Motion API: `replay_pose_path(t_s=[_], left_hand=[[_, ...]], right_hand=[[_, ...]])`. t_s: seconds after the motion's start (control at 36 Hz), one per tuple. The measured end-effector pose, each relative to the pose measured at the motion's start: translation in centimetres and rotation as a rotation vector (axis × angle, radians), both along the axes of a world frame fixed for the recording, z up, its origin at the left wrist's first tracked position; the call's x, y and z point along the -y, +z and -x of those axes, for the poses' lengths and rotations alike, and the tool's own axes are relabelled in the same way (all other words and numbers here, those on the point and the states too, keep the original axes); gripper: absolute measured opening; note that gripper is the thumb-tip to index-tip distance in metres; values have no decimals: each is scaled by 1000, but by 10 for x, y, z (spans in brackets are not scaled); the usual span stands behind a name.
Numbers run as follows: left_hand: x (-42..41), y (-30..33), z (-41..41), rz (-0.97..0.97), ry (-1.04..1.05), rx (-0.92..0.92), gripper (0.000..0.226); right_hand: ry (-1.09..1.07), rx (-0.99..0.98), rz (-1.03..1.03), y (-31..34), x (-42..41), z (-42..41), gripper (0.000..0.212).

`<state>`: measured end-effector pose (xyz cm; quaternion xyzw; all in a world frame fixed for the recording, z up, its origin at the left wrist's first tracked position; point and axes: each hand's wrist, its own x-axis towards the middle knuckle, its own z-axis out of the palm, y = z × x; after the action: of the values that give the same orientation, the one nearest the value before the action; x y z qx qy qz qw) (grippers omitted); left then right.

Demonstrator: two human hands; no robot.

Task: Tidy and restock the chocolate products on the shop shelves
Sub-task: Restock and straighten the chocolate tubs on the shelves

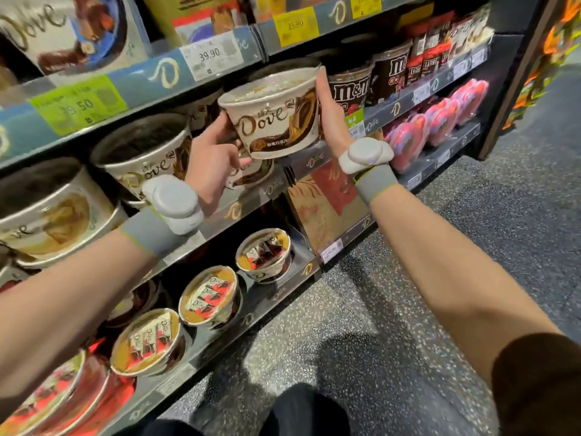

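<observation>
Holding the cream-and-brown round Dove chocolate tub [276, 114] between both hands, you have it lifted in front of the middle shelf [245, 199], tilted so its clear lid faces toward 11 o'clock. Your left hand [213, 158] grips the tub's lower side at 8 o'clock, fingers curled round the base. Your right hand [333, 111] presses flat against the tub's side at 3 o'clock, fingers straight and reaching up to the rim. Each wrist carries a grey band with a pale rounded sensor [366, 154].

At 9 o'clock from the held tub, a matching white Dove tub [144, 155] stands on the same shelf, with a larger cream tub [53, 212] further toward 8 o'clock. At 2 o'clock, dark brown M&M's tubs [350, 86] stand in a row, just beside your right hand. Pink heart-shaped packs [440, 121] lie at 3 o'clock, one shelf lower. On the bottom shelf at 6 to 7 o'clock, shallow clear-lidded bowls of wrapped Dove pieces [209, 297] sit in a line. A yellow price tag [294, 26] hangs on the shelf edge at 12 o'clock.
</observation>
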<state>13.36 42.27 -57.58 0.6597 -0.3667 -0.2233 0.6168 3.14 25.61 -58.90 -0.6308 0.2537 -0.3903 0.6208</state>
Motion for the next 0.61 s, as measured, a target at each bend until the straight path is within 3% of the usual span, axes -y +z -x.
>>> replay_pose_path(t_s=[0.14, 0.22, 0.39, 0.5, 0.61], left_hand=[[2, 5, 1, -15, 37, 80, 87], [4, 6, -7, -33, 71, 120, 84], [1, -7, -24, -69, 168, 69, 83], [6, -19, -37, -72, 215, 26, 91], [15, -24, -43, -65, 208, 6, 99]], right_hand=[[57, 28, 6, 1, -1, -10, 60], [61, -51, 2, 5, -6, -18, 69], [97, -137, 149, 6, -14, -33, 52], [61, -323, 167, 0, -11, -49, 61], [87, -287, 128, -2, -8, -54, 62]])
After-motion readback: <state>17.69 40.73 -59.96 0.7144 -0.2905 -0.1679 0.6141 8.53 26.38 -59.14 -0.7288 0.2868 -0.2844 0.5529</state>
